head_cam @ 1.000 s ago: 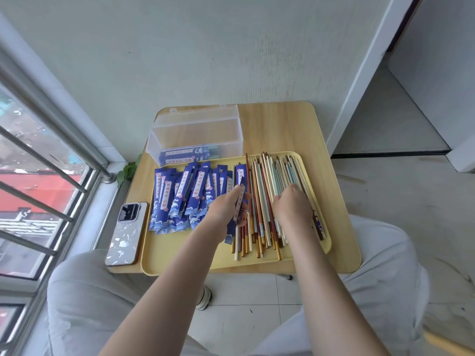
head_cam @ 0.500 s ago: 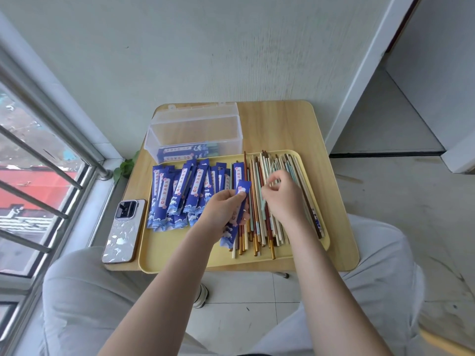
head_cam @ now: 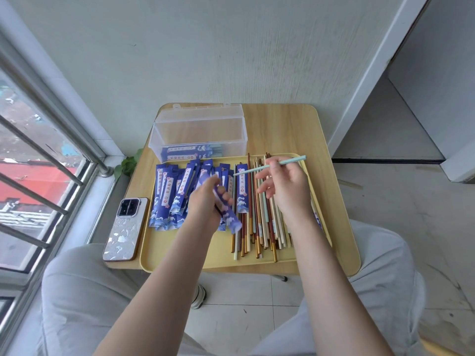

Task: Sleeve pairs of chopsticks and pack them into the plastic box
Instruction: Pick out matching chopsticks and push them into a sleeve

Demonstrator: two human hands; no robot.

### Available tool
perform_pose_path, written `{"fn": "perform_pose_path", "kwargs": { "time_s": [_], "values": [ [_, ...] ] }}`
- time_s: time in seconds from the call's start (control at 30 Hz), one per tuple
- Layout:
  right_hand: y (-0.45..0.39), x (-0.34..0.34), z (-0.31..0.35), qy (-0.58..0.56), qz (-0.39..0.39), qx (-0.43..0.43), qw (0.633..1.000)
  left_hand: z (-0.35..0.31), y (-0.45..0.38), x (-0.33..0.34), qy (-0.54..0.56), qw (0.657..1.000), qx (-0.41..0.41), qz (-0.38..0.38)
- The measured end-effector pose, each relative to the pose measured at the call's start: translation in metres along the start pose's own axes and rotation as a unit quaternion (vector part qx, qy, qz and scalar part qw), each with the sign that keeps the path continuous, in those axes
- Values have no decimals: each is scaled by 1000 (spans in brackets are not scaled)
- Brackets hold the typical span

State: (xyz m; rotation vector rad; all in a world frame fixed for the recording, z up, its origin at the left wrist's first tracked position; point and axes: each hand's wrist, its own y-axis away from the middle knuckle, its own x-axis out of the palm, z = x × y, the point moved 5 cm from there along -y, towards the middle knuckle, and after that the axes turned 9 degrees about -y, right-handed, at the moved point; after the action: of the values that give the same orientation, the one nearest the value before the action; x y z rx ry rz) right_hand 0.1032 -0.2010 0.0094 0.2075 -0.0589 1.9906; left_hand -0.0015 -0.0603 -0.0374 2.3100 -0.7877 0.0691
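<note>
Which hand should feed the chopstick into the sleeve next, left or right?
Right. The right hand already pinches a light blue chopstick, lifted above the tray with its tip pointing toward the sleeve. The left hand is busy holding that sleeve, so it likely just steadies it.

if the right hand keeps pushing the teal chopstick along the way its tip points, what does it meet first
Probably the blue sleeve in the left hand: the teal chopstick, pinched by the right hand, aims left toward it, though depth is unclear.

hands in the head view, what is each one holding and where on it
The left hand grips a blue paper sleeve around its middle. The right hand pinches a light blue chopstick near its middle, lifted above the tray.
</note>
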Motion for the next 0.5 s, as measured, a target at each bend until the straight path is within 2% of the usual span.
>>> {"fn": "perform_pose_path", "kwargs": {
  "time_s": [0.07, 0.27, 0.4, 0.5],
  "values": [
    [0, 0, -2, -2, -6, 5, 1000, -8, -1, -1, 65, 997, 3, -30],
    [2, -3, -5, -50, -40, 1, 998, -10, 0, -11, 20, 995, 5, -103],
    [-1, -8, -8, -129, -87, 25, 988, -7, -2, -15, 73, 991, 5, -110],
    [0, -13, -12, -142, -118, 48, 982, -9, -1, -18, 120, 986, 10, -113]
  ]
}}
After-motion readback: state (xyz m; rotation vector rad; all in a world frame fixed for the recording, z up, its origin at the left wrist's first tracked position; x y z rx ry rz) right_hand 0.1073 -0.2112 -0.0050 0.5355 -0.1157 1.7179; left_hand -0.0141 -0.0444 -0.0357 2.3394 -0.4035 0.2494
